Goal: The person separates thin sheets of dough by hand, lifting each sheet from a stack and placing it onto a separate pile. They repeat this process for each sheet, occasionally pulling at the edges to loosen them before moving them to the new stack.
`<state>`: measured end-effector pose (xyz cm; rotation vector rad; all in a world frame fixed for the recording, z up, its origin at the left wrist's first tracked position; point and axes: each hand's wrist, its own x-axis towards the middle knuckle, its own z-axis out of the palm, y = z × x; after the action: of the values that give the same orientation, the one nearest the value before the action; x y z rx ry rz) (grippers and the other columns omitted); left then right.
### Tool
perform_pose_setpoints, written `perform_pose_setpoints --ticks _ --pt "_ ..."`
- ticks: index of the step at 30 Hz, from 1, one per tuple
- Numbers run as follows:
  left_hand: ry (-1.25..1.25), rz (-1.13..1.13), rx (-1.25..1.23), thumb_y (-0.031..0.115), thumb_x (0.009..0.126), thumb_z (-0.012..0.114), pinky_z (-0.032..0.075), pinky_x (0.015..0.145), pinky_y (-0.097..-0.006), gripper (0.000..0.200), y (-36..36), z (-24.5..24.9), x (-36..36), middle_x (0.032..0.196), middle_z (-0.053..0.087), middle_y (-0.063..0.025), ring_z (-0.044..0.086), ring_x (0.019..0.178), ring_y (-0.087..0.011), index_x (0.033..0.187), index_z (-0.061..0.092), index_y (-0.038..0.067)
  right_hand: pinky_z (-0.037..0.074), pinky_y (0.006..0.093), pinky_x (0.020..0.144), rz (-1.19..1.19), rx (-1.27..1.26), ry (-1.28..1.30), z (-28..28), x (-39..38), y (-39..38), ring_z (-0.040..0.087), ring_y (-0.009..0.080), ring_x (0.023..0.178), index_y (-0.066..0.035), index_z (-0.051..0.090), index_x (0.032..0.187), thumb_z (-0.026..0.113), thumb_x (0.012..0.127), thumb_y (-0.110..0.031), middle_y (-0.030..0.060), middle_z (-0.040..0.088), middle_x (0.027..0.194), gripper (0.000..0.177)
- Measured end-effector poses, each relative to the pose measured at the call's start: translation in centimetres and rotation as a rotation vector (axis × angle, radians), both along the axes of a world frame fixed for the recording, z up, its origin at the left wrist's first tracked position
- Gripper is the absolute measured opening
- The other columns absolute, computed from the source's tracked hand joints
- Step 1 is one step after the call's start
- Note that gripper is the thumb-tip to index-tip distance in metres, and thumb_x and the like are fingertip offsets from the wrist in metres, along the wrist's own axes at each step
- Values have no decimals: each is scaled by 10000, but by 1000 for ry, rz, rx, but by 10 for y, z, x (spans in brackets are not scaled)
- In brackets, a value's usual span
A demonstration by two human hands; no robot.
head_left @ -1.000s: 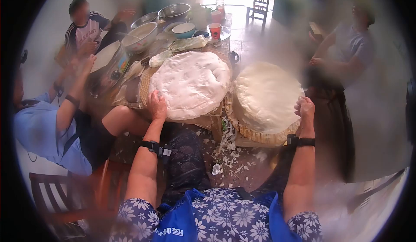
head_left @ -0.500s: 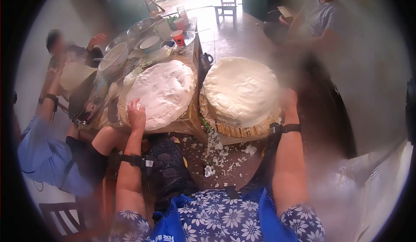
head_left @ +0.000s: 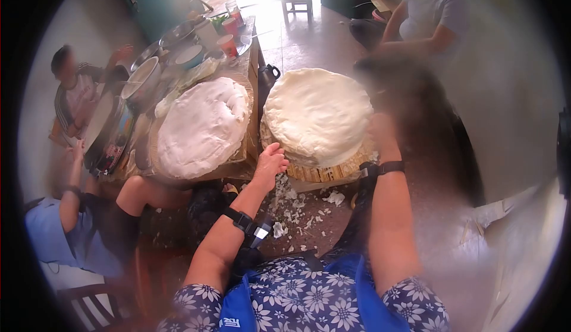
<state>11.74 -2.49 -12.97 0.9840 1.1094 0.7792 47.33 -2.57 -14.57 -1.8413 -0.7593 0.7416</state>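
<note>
A thick round cream-white slab, like dough or rice cake, point(head_left: 318, 115) rests on a round slatted mat point(head_left: 324, 170) in front of me. My left hand point(head_left: 272, 164) is at the near left edge of this slab and mat, its fingers loosely apart with nothing seen in them. At the slab's right side is my right hand point(head_left: 383, 134); a blurred patch smears its fingers. On the table to the left lies a second, flatter white round slab point(head_left: 202, 124) with a dented surface, which neither hand touches.
Behind the left slab, the wooden table point(head_left: 252, 64) holds bowls point(head_left: 143, 76), red cups point(head_left: 227, 45) and a plastic bag. A dark kettle point(head_left: 269, 75) stands beside it. White scraps point(head_left: 297, 207) litter the floor. People sit at left and right; a chair point(head_left: 298, 2) stands in the doorway.
My left hand has left the flatter slab and moved right to the cream slab's edge. My right hand remains at that slab's right side. The view has shifted slightly.
</note>
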Motion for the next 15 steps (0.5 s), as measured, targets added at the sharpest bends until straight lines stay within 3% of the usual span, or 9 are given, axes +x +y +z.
perform_pose_setpoints --ticks 1,4,6,9,15 --pt "-47 14 -29 65 839 505 475 732 -293 575 1 -3 2 1215 468 -94 561 825 -166 1364 276 11 420 283 383 18 -13 -47 2 0 0 543 128 488 -60 624 840 567 776 -160 41 586 657 131" --pt "-146 42 -83 83 844 521 476 715 -300 599 4 -8 5 1185 482 -91 575 796 -173 1373 250 13 403 275 372 2 125 176 4 -3 -3 534 124 488 -54 615 828 577 773 -145 44 572 647 113" --pt "-151 45 -76 91 845 530 478 700 -307 611 6 -9 6 1146 500 -86 586 771 -178 1378 239 20 395 268 368 -39 94 185 8 -5 -1 525 121 483 -52 607 818 580 771 -137 39 565 644 102" --pt "-197 89 -111 88 842 534 483 670 -317 552 10 -9 7 1079 522 -76 592 749 -178 1338 300 29 389 266 371 -52 121 189 10 -9 -1 518 116 487 -55 595 795 586 766 -131 36 557 637 82" --pt "-345 122 -125 76 837 540 490 646 -332 270 21 -8 4 904 574 -54 597 718 -191 1091 448 78 403 271 433 -68 134 222 35 -22 -11 511 108 509 -98 586 839 636 758 -148 10 556 637 108"
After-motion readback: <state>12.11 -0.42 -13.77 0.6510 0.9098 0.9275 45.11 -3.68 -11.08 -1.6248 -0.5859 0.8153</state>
